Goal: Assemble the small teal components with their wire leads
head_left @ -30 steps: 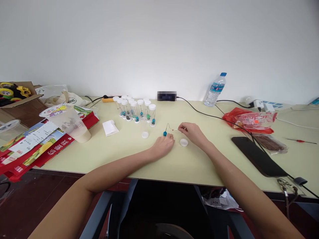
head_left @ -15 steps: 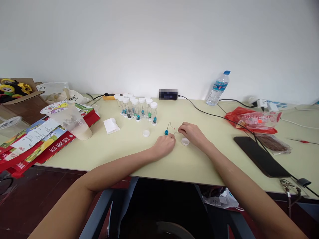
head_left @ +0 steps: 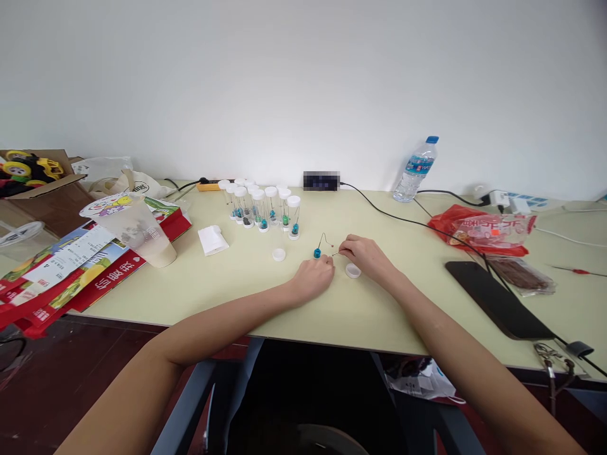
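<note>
My left hand [head_left: 312,279] rests on the table with its fingers pressed together; what they grip is hidden. Just beyond its fingertips stands a small blue piece [head_left: 317,253] with a thin bent wire [head_left: 324,237] rising from it. My right hand [head_left: 364,253] pinches a thin metal wire [head_left: 336,254], whose other end reaches toward the left fingertips. Below the right hand lies an open white cap [head_left: 353,270]. Another white cap [head_left: 279,254] sits to the left, apparently on a clear tube. Several capped clear tubes [head_left: 258,212] with blue, green or dark pieces inside stand behind.
Left of the tubes lie a folded white tissue [head_left: 213,240], a plastic drink cup [head_left: 147,237] and red packaging [head_left: 109,275]. A water bottle [head_left: 417,169] leans on the wall near a small display [head_left: 321,181]. A red bag [head_left: 478,230] and a black phone-like slab [head_left: 496,298] lie right.
My right hand has shifted very slightly, and the wire between the hands looks straighter, its small loop less visible. Otherwise only the camera view has moved a little.
</note>
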Demonstrator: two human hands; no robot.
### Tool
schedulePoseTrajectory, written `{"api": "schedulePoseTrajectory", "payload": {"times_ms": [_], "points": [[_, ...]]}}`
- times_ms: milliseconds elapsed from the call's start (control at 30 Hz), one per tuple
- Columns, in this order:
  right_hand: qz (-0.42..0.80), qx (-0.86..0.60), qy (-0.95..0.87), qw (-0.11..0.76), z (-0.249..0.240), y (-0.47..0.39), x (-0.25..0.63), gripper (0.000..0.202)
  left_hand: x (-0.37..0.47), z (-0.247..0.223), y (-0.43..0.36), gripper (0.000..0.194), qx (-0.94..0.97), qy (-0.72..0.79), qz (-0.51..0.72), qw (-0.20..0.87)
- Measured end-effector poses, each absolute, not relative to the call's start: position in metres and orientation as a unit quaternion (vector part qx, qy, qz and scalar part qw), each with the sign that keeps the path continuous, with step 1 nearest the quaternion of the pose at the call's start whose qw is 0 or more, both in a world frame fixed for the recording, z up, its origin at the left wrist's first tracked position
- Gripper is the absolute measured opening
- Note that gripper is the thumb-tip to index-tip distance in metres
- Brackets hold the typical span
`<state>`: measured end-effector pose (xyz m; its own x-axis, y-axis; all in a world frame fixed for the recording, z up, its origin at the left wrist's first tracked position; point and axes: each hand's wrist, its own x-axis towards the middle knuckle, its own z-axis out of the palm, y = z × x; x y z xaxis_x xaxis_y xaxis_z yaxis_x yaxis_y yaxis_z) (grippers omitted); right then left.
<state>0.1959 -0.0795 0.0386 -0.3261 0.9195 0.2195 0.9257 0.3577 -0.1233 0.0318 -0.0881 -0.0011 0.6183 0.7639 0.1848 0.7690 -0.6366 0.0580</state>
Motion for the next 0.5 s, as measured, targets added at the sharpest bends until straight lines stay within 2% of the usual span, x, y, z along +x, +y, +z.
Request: {"api": "schedulePoseTrajectory", "payload": {"times_ms": [500], "points": [[-0.022,-0.561,-0.818,0.126,0.0376,-0.0787,0.1974,0.027,0.0326,0.0013,-0.0885,0.041,-0.892,-0.439,-0.106,-0.007]]}}
